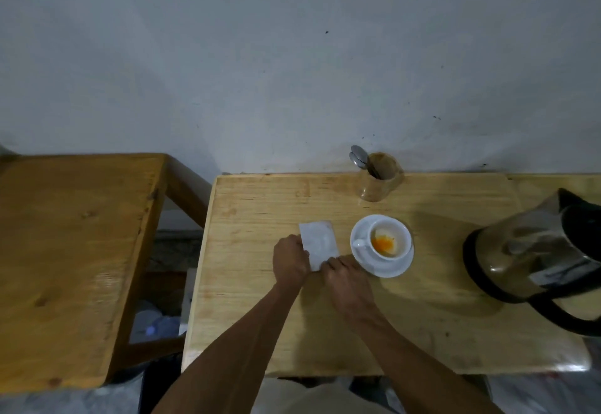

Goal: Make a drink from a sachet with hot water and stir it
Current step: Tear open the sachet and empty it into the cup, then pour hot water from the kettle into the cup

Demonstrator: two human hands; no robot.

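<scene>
A silvery white sachet (319, 242) is held just above the wooden table (260, 316). My left hand (290, 260) grips its left edge and my right hand (345, 278) pinches its lower right corner. Right beside it stands a white cup (389, 240) on a white saucer (387, 269); orange powder lies in the cup's bottom. A steel and black kettle (533, 251) stands at the right. At the back, a wooden holder (379, 179) has spoons (359, 157) in it.
A second, darker wooden table (71, 251) stands to the left, with a gap between the two where items lie on the floor. The grey wall runs right behind the table's far edge.
</scene>
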